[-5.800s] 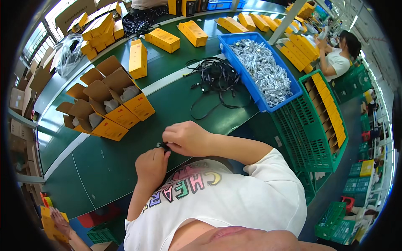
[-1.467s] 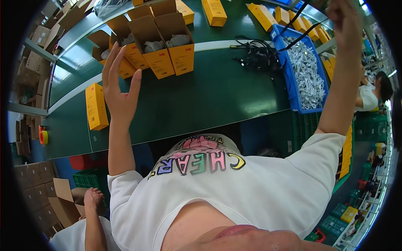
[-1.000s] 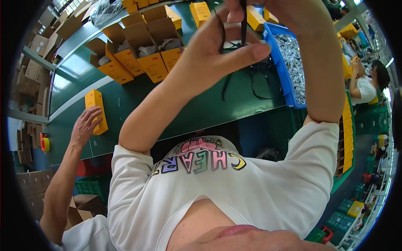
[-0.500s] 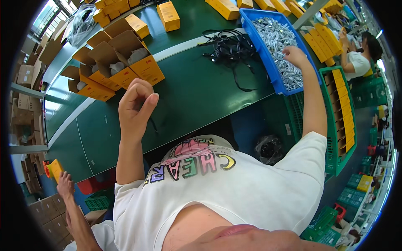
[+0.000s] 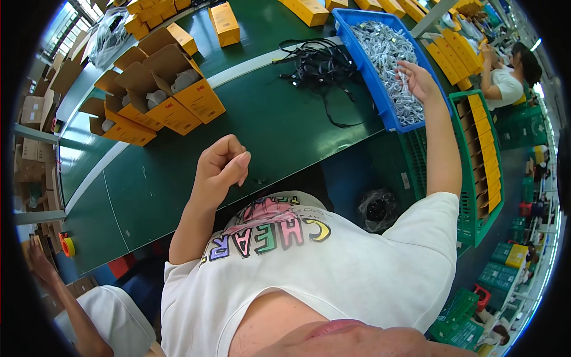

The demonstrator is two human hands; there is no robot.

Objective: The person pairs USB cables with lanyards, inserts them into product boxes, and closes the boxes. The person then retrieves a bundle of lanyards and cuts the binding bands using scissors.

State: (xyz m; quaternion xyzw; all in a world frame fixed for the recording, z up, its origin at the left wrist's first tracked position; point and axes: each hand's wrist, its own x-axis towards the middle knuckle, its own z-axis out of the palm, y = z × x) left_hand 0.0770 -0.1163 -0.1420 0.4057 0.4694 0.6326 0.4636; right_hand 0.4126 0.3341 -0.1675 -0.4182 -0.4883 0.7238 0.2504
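Observation:
My left hand (image 5: 223, 163) hovers over the near edge of the green table, fingers curled in and thumb pressed against them. Whatever lies inside the fist is hidden; a small dark bit (image 5: 257, 181) shows just beside it. Over the right side of a blue bin (image 5: 380, 113) reaches my right hand (image 5: 421, 83), its fingers loosely stretched and apart. Many small silvery-white coiled pieces, perhaps cables (image 5: 383, 50), fill that bin. To its left lies a tangled heap of black straps or cords (image 5: 321, 62).
Open yellow boxes (image 5: 184, 113) with whitish contents stand at left on the table (image 5: 267, 131). More yellow boxes (image 5: 225, 27) lie farther back. A green crate (image 5: 470, 229) of boxes is at right. One co-worker (image 5: 505, 83) sits far right; another's arm (image 5: 59, 291) shows lower left.
My left hand has moved right and toward me, away from the open boxes. My right hand stays over the bin, its fingers spreading more. The co-worker's hand at left moved away with a yellow box.

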